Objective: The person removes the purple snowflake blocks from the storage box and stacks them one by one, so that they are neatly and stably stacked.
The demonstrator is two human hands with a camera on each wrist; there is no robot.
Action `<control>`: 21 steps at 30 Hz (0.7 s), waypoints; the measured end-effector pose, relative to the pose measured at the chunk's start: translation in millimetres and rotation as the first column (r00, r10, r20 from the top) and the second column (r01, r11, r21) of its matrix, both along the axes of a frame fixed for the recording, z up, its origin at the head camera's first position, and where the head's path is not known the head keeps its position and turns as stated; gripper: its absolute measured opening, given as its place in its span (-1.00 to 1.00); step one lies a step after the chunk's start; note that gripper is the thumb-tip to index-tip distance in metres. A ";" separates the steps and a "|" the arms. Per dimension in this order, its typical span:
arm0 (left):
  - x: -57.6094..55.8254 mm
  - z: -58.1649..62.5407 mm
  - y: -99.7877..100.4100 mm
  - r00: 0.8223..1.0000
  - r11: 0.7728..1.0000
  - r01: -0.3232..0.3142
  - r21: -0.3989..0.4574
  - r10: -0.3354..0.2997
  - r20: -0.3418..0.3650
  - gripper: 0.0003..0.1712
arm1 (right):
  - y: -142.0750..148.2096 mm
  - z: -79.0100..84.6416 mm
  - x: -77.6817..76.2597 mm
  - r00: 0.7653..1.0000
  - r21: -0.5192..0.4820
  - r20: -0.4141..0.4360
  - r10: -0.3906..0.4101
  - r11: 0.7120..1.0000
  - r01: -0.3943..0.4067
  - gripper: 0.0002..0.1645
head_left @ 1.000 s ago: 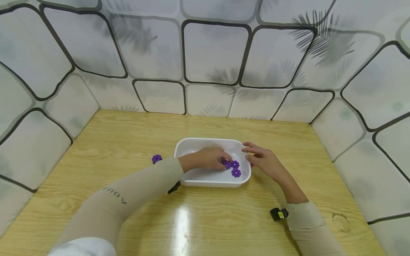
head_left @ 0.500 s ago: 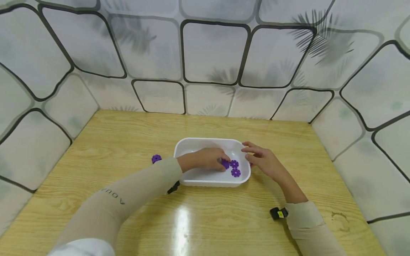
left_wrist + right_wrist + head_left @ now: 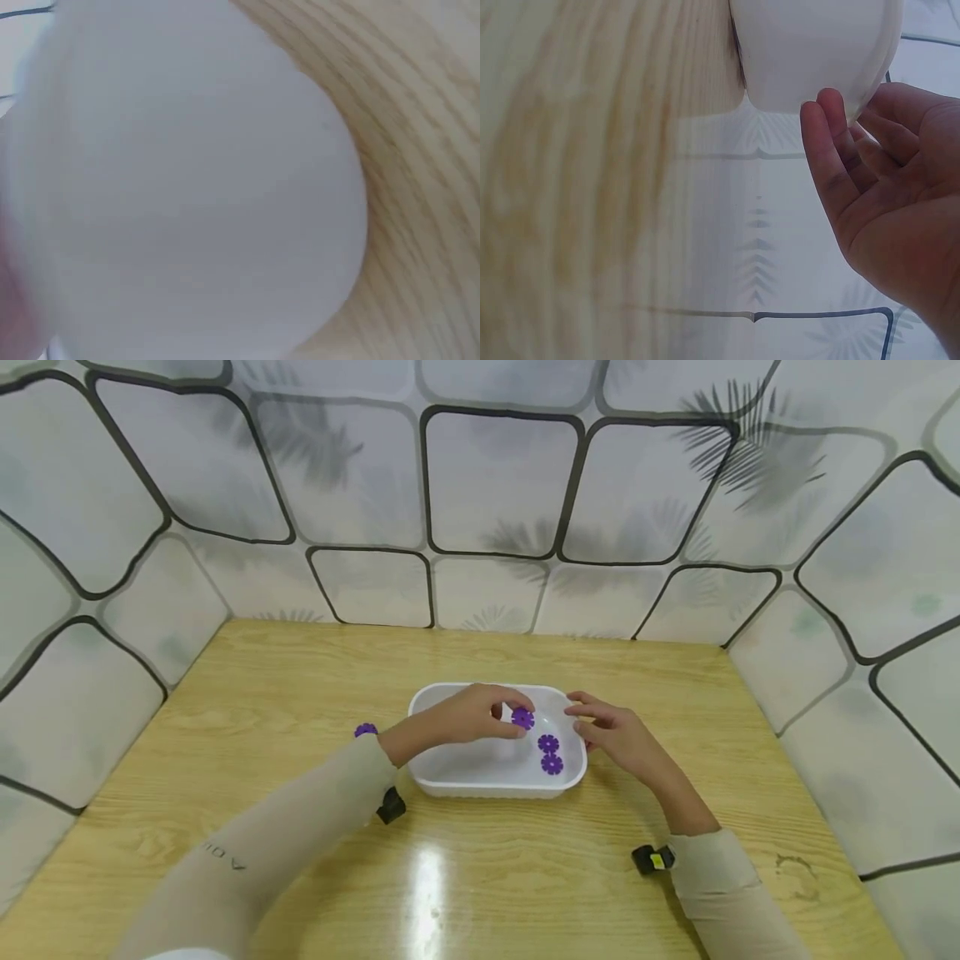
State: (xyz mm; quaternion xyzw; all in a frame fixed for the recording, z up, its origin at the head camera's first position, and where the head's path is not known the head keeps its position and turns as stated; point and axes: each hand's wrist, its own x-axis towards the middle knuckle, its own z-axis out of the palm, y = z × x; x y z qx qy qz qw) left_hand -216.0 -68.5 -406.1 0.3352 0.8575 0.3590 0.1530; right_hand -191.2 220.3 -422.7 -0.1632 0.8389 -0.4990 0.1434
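In the head view, my left hand [image 3: 476,714] is over the white plastic tub [image 3: 480,792], pinching a purple snowflake disc [image 3: 522,719] between thumb and fingers. Two more purple snowflake discs, an upper one [image 3: 548,744] and a lower one [image 3: 552,764], lie on the tub floor at its right end. My right hand [image 3: 618,735] holds the tub's right rim; the right wrist view has its fingers [image 3: 829,150] against the outer wall. Another purple snowflake disc [image 3: 366,729] lies on the table left of the tub, partly hidden by my left sleeve. The tub's wall [image 3: 202,187] fills much of the blurred left wrist view.
The tub stands on a light wood-grain table [image 3: 525,877]. Patterned white walls [image 3: 502,485] enclose the table at the back and both sides. A small black camera [image 3: 652,860] sits at my right wrist, another black camera [image 3: 391,807] at my left.
My left hand has lifted a purple snowflake disc from beside the other two, moving up and slightly left with it. The right hand stays at the rim.
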 end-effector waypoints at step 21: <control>47.3 26.7 -111.5 0.939 0.933 -0.334 0.132 0.341 -0.036 -0.55 | -0.8 5.6 2.8 1.000 0.014 -0.008 -0.028 0.999 0.029 -0.48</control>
